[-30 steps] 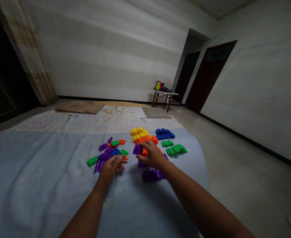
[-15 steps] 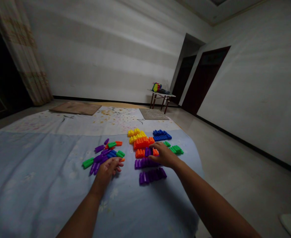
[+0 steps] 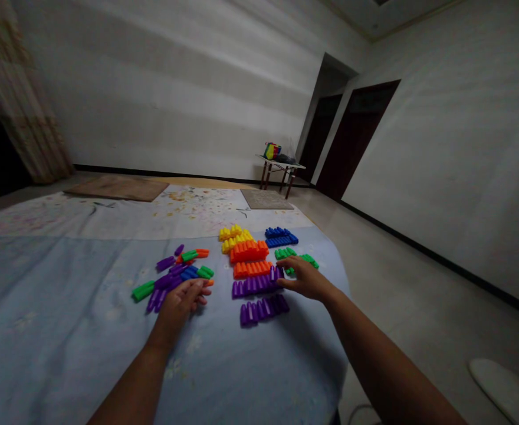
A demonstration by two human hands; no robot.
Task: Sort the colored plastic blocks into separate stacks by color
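My right hand (image 3: pixel 306 277) pinches a short purple bullet-shaped plastic piece (image 3: pixel 276 273) between thumb and fingertips. It hovers at the right end of the farther purple row (image 3: pixel 253 286). A second purple row (image 3: pixel 263 310) lies nearer to me. Beyond them are orange rows (image 3: pixel 248 251), yellow rows (image 3: pixel 235 239), blue rows (image 3: pixel 281 237) and green pieces (image 3: pixel 308 260), partly behind my right hand. My left hand (image 3: pixel 182 300) rests with loosely curled fingers beside a mixed pile of pieces (image 3: pixel 166 280). An orange piece (image 3: pixel 210 283) shows at its fingertips; no grip on it is visible.
A blue-and-white flowered cloth (image 3: pixel 86 330) covers the table. Toward its far edge lie a brown board (image 3: pixel 118 188) and a grey-brown mat (image 3: pixel 266 199). A small table (image 3: pixel 281 162) with a colourful bag stands by the far wall. A white rounded object (image 3: pixel 502 389) is at lower right.
My right hand has moved the purple piece rightward, from over the nearer orange row to the farther purple row's right end. My left hand stays by the pile. The view has shifted slightly.
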